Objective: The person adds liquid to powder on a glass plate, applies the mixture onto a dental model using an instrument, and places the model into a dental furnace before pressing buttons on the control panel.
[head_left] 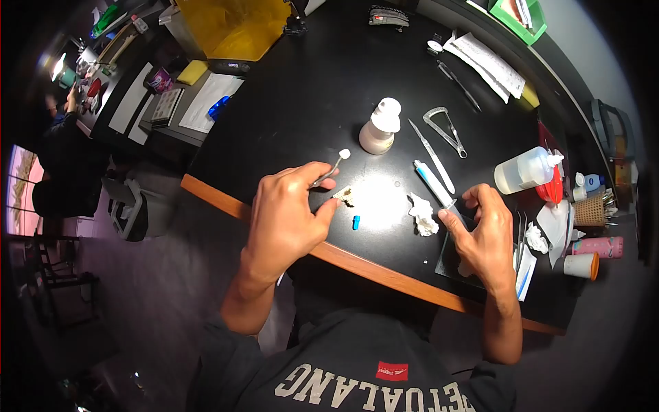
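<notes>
Dark, letter-printed shirt (343,340) fills the foreground by a black table (309,82), the hands well apart. The left hand (292,209) pinches a slender tool (335,167) tipped with a white tuft (344,154); the right hand (487,237) curls at the end of a blue-and-white tube (430,181) lying on the table, its grip unclear, beside crumpled tissue (423,215).

Far right, a woven holder (589,211) beside a pink bottle (598,247); top right, a green bin (530,33); upper left, a yellow sponge (194,72) near an amber panel (233,31).
</notes>
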`<state>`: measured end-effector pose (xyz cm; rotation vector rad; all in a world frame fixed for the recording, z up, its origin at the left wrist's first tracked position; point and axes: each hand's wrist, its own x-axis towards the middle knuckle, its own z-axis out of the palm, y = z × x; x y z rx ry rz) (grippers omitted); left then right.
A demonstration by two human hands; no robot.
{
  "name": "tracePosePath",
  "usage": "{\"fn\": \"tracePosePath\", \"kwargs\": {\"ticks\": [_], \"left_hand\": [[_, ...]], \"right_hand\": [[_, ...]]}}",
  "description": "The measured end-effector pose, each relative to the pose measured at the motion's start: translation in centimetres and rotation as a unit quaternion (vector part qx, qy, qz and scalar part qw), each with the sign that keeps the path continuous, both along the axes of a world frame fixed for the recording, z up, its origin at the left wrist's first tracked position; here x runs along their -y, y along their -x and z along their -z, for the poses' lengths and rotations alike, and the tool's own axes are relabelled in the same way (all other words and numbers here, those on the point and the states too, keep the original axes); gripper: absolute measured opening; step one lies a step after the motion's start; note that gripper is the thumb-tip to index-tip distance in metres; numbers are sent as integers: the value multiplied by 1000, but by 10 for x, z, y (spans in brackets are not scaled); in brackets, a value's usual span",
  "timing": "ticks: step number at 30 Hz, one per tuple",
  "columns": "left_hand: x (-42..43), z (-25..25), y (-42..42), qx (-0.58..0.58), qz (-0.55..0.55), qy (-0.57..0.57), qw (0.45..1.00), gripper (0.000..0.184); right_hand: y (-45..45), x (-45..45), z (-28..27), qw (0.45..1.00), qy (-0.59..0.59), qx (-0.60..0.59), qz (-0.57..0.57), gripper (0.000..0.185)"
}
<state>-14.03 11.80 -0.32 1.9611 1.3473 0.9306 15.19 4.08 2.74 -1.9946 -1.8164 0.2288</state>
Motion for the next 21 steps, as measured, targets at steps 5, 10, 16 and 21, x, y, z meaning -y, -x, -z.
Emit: {"fn": "tracePosePath", "kwargs": {"ticks": [5,10,16,21], "left_hand": [[-6,2,-5,-12,29,1,999,38],[5,-2,-7,-16,36,31,999,40],[11,-6,-3,-2,35,21,999,56],[3,-3,-7,16,57,1,998,61]], "right_hand": [[-5,-4,11,999,15,-4,-37,38],[8,2,-4,997,-67,-20,-36,25],[36,37,-9,971,-77,-224,-23,22],[63,44,19,959,-133,-243,-50,28]]}}
